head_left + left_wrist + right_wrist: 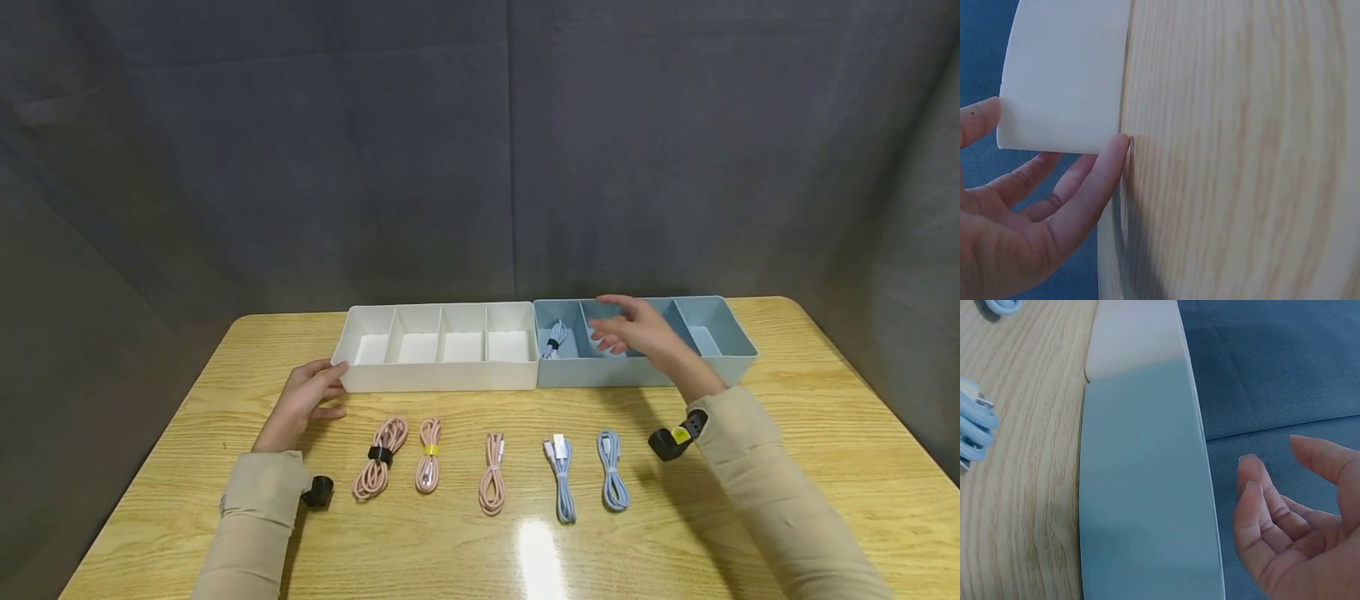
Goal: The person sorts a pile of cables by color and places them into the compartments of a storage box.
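Note:
At the left end of the white divided box (438, 377), my left hand (306, 398) touches the corner with its thumb and fingertips, the fingers fairly straight. In the left wrist view the thumb lies at the rim and the fingers (1085, 194) rest against the box's end wall. Over the blue divided box (645, 372) hovers my right hand (637, 329), fingers loosely bent with nothing between thumb and fingertips. A bundled light-blue cable (555, 339) with a black strap lies in that box's leftmost compartment. The two boxes stand end to end.
In front of the boxes lie three pink cable bundles, one with a black strap (380, 457), one with a yellow tie (430, 454) and one plainer (492, 475). Right of them are two blue cable bundles (562, 483) (613, 471). A dark curtain (450, 167) hangs behind the wooden table (420, 550).

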`<state>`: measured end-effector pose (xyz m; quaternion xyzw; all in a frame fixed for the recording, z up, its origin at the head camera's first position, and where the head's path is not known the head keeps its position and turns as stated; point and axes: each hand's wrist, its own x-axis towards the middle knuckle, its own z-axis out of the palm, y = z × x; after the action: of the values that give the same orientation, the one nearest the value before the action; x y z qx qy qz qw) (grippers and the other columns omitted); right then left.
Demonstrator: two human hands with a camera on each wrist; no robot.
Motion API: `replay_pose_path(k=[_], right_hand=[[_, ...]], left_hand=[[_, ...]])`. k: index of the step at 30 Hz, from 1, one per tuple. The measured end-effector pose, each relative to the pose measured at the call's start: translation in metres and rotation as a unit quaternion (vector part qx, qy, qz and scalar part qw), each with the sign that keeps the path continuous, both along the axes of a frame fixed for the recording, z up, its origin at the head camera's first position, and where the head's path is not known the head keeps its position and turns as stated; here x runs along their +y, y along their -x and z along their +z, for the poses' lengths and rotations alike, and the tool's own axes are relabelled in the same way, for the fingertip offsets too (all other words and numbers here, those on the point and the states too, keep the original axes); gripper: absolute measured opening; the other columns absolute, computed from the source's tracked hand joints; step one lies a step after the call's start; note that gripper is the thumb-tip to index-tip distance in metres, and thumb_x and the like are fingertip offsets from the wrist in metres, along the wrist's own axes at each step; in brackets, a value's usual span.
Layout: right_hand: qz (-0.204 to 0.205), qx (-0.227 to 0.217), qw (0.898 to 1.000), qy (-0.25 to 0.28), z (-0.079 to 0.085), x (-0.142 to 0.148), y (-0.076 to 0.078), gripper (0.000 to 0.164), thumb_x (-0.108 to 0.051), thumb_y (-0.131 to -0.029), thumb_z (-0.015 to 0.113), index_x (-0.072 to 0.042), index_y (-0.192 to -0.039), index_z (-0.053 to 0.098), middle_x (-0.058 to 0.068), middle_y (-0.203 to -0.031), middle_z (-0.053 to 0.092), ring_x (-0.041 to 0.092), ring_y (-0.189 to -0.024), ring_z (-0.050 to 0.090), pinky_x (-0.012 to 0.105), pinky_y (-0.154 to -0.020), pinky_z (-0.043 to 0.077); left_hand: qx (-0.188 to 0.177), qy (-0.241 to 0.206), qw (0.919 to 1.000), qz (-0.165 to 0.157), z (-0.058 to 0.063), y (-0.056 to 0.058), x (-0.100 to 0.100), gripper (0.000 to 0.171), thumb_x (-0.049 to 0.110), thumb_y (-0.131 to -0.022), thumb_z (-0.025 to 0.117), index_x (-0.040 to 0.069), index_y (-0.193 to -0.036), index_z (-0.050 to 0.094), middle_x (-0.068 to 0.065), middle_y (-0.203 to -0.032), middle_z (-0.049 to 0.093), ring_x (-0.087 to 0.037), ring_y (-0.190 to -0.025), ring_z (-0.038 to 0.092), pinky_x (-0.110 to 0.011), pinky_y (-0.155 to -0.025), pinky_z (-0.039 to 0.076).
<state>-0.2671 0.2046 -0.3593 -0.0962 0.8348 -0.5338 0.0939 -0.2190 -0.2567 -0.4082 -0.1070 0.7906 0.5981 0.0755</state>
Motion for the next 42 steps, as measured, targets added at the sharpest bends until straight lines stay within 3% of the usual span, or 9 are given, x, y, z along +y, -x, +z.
replay_pose_path(k=[18,22,31,38,42], right_hand=[[0.028,-0.001,0.999,0.034,0.007,0.004,-0.027,0.062,-0.020,-0.088,0.061,-0.001,-0.139,0.031,0.014,-0.094,0.064,0.022,-0.075,0.064,0.036,-0.067,0.054],[0.032,-0.001,0.999,0.039,0.008,0.005,-0.033,0.063,-0.017,-0.087,0.062,0.000,-0.139,0.030,0.017,-0.096,0.063,0.022,-0.075,0.064,0.034,-0.064,0.054],[0.040,0.009,0.999,0.023,0.005,0.011,-0.044,0.058,-0.015,-0.089,0.060,0.001,-0.138,0.033,0.025,-0.104,0.056,0.025,-0.078,0.063,0.030,-0.063,0.054],[0.044,0.001,0.999,0.012,0.006,0.014,-0.051,0.057,-0.015,-0.090,0.059,0.003,-0.137,0.033,0.022,-0.108,0.053,0.020,-0.077,0.063,0.032,-0.065,0.054],[0.053,-0.001,0.999,0.007,0.007,0.016,-0.055,0.056,-0.015,-0.090,0.058,0.003,-0.137,0.033,0.023,-0.110,0.052,0.021,-0.079,0.063,0.034,-0.066,0.053]], left_hand=[[0.005,-0.006,1.0000,0.003,-0.006,0.003,-0.004,0.075,0.046,-0.087,0.056,-0.008,-0.135,0.031,-0.014,-0.103,0.050,-0.018,-0.085,0.055,-0.032,-0.066,0.056],[0.008,-0.001,0.9999,-0.005,-0.008,0.004,-0.006,0.077,0.047,-0.088,0.054,-0.008,-0.136,0.029,-0.016,-0.107,0.049,-0.018,-0.087,0.055,-0.032,-0.067,0.056],[0.003,-0.010,0.9999,0.008,-0.017,0.009,-0.010,0.074,0.049,-0.086,0.056,-0.003,-0.133,0.035,-0.013,-0.103,0.049,-0.016,-0.083,0.054,-0.031,-0.065,0.056],[0.007,0.003,1.0000,-0.003,-0.006,0.002,-0.005,0.073,0.045,-0.090,0.051,-0.010,-0.134,0.030,-0.018,-0.105,0.048,-0.021,-0.087,0.054,-0.034,-0.067,0.056],[0.009,0.001,1.0000,0.000,-0.007,0.002,-0.005,0.075,0.046,-0.089,0.053,-0.010,-0.134,0.031,-0.017,-0.104,0.049,-0.020,-0.087,0.054,-0.033,-0.067,0.056]])
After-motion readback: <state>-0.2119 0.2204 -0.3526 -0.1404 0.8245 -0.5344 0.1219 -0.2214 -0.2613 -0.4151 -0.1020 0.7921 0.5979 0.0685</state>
